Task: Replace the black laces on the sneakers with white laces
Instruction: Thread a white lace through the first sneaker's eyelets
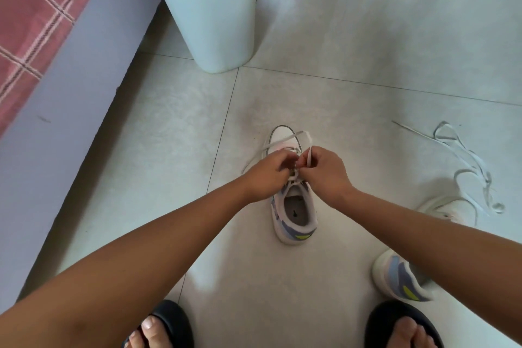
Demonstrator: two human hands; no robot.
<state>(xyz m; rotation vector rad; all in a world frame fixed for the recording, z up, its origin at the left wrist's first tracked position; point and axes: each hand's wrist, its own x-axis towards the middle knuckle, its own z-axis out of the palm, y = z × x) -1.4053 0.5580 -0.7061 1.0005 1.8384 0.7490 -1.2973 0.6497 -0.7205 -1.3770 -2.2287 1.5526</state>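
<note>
1. Head view looks down at a tiled floor (367, 37), where a person bends over a sneaker (293, 215) standing upright, toe pointing away, heel toward the feet; that orientation puts the eyelets directly under both hands.
2. Far to the left of the left hand runs a bed (42, 37) with a pink checked cover, and beyond and slightly left of the hands stands a white bin (214, 22) with a blue liner.
3. Left hand (267, 175) hovers over the sneaker's tongue, fingers curled; it appears to pinch part of the white lace (282, 140) near the top eyelets, though the fingertips are hidden behind the knuckles.
4. Right hand (324, 171), almost touching the left, has its fingers closed on an upright loop of the same white lace, probably forming a bow, which suggests this sneaker is laced and only needs tying.
5. Free ends of the lace trail over the toe, beyond both hands.
6. Well to the right of the right hand lies a loose white lace (466, 161) on the floor, likely waiting for the second sneaker (401, 277), which lies near the right forearm, partly hidden by it.
7. No black lace is visible anywhere.
</note>
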